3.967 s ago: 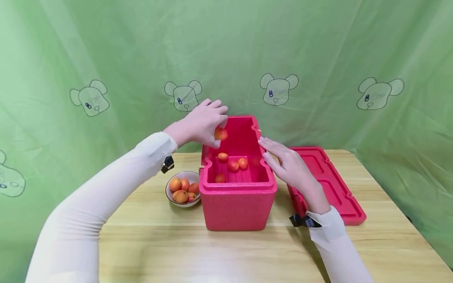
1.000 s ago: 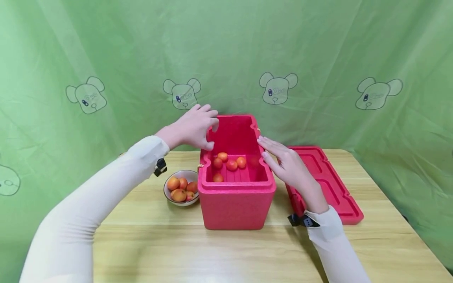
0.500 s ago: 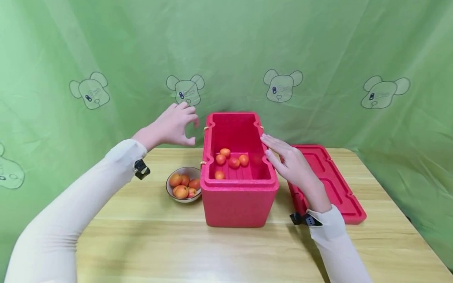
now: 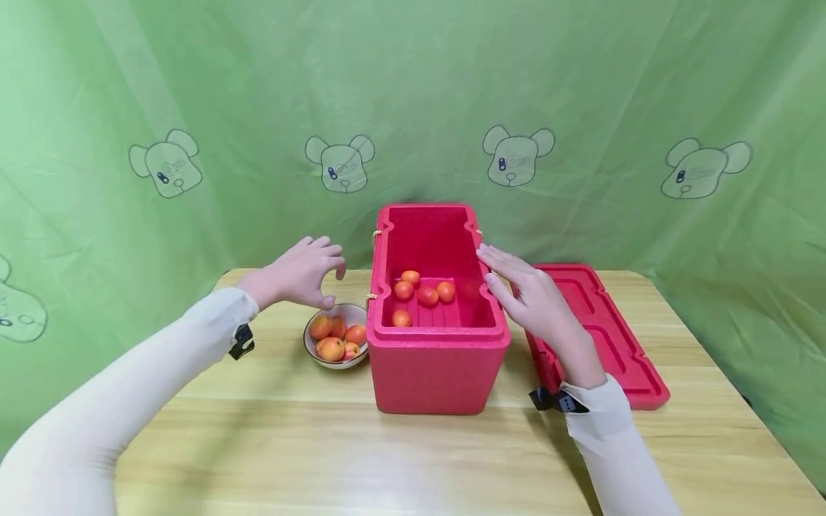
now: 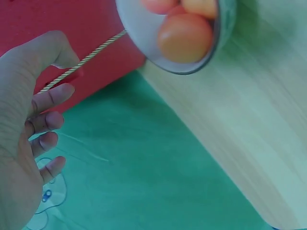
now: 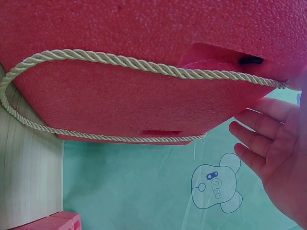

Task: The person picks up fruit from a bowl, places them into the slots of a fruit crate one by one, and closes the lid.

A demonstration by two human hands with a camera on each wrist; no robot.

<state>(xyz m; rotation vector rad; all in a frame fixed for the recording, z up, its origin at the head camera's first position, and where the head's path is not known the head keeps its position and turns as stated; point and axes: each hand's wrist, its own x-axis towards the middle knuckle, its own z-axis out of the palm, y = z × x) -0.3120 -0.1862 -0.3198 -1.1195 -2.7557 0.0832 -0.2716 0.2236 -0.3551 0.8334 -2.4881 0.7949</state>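
My left hand (image 4: 302,274) hovers above the back of a small white bowl (image 4: 310,352), holding nothing, its fingers loosely bent and thumb apart. Several orange-red fruits (image 4: 331,349), like apricots or small mangoes, lie in the bowl. To its right stands a red foam box (image 4: 439,376) with no lid on. Several similar orange fruits (image 4: 427,296) rest on the box floor, mostly toward its left and middle. My right hand (image 4: 532,297) rests on the box's right rim with fairly straight fingers. In the left wrist view, an orange fruit (image 5: 184,38) shows inside the bowl's dark rim.
The red lid (image 4: 609,344) lies on the wooden table (image 4: 290,459) to the right of the box, partly behind my right forearm. Twisted cord handles (image 6: 120,60) hang on the box's side. A green curtain (image 4: 413,72) with bear-head drawings hangs behind the table.
An orange fruit that my left hand held over the box now lies inside it. That hand has since moved left and down toward the bowl. My right hand has stayed on the rim.
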